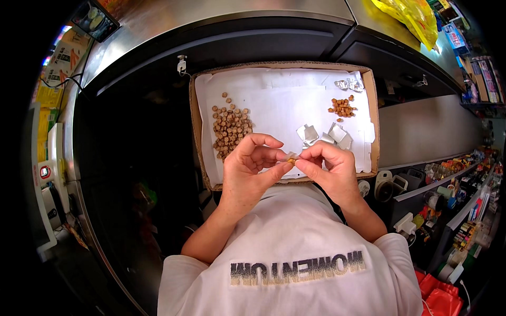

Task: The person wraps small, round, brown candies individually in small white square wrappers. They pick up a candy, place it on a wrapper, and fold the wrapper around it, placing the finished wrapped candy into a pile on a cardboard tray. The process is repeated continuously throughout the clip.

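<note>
My left hand [251,164] and my right hand [330,164] meet over the near edge of a shallow cardboard box [375,118]. Between their fingertips is a small golden-brown piece [291,160] with a thin pale wrapper around part of it. My left index finger arches above it, apart from the thumb. Beside my left hand lies a heap of small brown knobbly pieces [231,126]. Silvery foil squares [308,134] lie just beyond my right hand, some overlapping. Farther back is a smaller pile of amber-coloured pieces [342,107].
White paper [290,104] lines the box. Crumpled foil [350,84] sits in its far right corner. A steel counter [221,10] over dark drawers runs behind it, bearing a screen [95,21] and a yellow plastic bag [415,19]. Crowded shelves [442,181] stand at right.
</note>
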Motion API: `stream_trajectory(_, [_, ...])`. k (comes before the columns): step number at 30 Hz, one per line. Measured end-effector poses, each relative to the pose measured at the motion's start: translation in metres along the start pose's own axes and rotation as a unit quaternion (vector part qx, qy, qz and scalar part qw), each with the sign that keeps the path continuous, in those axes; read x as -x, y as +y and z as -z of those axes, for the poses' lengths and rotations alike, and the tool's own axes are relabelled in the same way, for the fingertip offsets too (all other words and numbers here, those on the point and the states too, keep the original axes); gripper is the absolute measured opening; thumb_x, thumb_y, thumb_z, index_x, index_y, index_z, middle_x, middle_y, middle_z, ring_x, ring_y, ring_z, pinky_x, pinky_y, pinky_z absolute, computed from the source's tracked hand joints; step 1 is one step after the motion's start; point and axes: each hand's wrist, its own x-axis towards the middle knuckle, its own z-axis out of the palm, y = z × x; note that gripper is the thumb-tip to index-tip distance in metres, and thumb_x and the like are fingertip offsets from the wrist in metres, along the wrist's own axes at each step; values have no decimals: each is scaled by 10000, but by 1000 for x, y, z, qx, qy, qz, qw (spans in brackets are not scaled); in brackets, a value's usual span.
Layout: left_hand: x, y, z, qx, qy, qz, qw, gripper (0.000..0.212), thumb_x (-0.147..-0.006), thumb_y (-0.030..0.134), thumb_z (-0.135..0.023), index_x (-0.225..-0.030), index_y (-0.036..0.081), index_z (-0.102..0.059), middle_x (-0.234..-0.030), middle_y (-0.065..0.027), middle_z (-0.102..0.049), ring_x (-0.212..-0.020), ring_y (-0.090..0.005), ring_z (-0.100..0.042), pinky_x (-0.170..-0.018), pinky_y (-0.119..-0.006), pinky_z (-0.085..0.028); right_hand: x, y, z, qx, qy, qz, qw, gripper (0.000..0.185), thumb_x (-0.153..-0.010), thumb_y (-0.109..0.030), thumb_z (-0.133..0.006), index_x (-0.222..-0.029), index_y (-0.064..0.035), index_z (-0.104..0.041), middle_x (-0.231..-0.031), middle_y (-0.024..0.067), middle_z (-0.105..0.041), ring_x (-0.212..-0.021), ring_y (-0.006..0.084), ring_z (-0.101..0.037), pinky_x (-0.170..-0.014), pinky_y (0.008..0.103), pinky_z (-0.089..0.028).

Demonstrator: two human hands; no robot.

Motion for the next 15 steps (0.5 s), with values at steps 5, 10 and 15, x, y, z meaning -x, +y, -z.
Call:
stream_trajectory(5, [1, -1, -2, -13, -7, -18, 1000, 317, -741, -58, -686, -1000, 7, -516, -857, -41, -598, -823, -84, -586, -749, -234, -503, 0, -1, 2, 14, -2, 0, 1000, 83, -781, -69, -670, -799, -5, -621, -711, -13, -602, -609, 36, -452, -564, 189, -387])
stream_trajectory(10, [3, -3, -2, -11, -7, -19, 1000, 314, -744, -48, -687, -1000, 10, -514, -857, -38, -601, -821, -87, -589, -756, -235, -502, 1, -6, 2, 28, -4, -4, 1000, 69, -775, -57, -662, -800, -7, -622, -706, -19, -593, -630, 51, -436, -583, 201, -382])
stream_trajectory(15, [6, -2, -6, -33, -2, -20, 999, 315, -751, -44, -680, -1003, 9, -499, -864, -44, -610, -816, -94, -601, -739, -230, -508, -3, -6, 2, 39, -25, 32, 998, 65, -754, -31, -663, -811, -19, -636, -725, 0, -591, -644, 71, -446, -585, 208, -382])
